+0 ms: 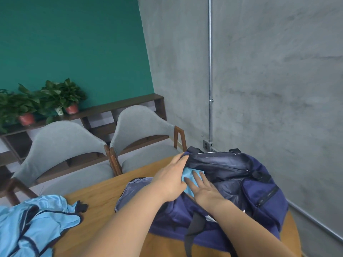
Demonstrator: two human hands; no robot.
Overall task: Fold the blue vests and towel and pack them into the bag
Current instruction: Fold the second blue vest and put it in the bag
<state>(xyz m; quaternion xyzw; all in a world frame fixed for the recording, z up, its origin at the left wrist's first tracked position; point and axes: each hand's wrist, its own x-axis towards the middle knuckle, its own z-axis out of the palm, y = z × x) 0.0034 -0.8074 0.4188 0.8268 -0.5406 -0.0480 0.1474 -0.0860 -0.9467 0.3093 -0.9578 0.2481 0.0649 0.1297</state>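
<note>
So: bag [259,191] sits on the right end of the table [104,197], mouth unzipped and gaping. A light-blue cloth [188,172] is at the left end of the mouth, mostly hidden by both hands; can't tell if it's a vest or the towel. Right hand [206,191] lies flat on it, fingers [196,178] straight and spread, pressing down, nothing grasped. Left hand [168,180] covers the cloth's left edge with its fingertips up at the bag rim; can't tell whether it pinches the cloth or the rim or just rests there. Handling guess: the cloth is light, soft and probably slick, so a fold will spring open unless it's pinned flat. Palm pressure from above looks right, with the other hand keeping the rim back. Bag is soft-sided navy fabric with dark zips and a dark strap [193,230] hanging off the near side. Its walls sag, so the opening will likely close unless held. More vests [37,223] lie near left on the table: shiny pale blue with navy trim, crumpled in a loose heap, not yet folded. I'd lift those by the shoulder seams or hem; a grab mid-panel would likely just bunch them.
</note>
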